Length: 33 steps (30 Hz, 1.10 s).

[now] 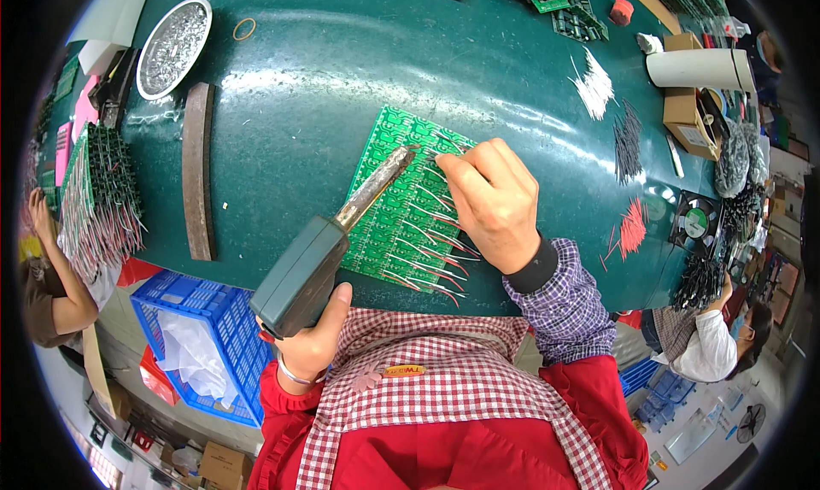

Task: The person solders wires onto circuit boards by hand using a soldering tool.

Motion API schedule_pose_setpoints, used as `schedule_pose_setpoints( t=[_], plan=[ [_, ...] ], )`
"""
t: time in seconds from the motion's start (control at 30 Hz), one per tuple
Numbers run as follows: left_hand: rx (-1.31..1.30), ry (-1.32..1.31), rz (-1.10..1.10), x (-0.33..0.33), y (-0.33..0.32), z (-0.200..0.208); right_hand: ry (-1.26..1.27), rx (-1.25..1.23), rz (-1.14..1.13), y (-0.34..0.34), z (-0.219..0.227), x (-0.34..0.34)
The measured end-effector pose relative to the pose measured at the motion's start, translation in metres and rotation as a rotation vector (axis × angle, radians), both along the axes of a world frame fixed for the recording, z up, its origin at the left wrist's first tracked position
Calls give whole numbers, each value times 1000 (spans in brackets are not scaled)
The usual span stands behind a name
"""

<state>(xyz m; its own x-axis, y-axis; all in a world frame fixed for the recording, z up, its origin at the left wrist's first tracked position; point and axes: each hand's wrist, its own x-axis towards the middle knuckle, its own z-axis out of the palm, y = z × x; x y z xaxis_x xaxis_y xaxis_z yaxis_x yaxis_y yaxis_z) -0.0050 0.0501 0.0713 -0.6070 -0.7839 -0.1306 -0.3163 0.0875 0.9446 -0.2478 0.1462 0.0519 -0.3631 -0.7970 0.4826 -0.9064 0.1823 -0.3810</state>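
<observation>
My left hand [314,340] is wrapped round the handle of a dark green soldering gun [299,272]. The gun's worn metal barrel points up and right, and its tip meets a green circuit board panel [376,182] lying on the bench. Close to that tip, the fingers of my right hand [495,199] are pinched at the board on what looks like a thin wire, mostly hidden by the fingers. Rows of white, red and black wires [427,264] stick out from the panel's right side, below my right hand.
On the green bench [282,131] are a metal bar [199,174], a bowl of small metal bits [175,50] and piles of white [593,87], black [628,144] and red wires [632,228]. Wired boards [102,191] stand stacked at left. A blue crate [205,345] sits below. Other people work at both sides.
</observation>
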Motion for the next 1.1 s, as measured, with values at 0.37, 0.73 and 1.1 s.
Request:
schedule_pose_setpoints(
  t=[0.37, 0.73, 1.1],
  plan=[
    [620, 343, 216, -17, -7, 24, 1, -29, -16, 0, -3, 1],
    [418, 142, 160, -2, -2, 14, -12, -45, -25, 1, -5, 1],
    [309, 16, 116, 2, 0, 13, 15, -99, -14, 5, 4, 9]
  ],
)
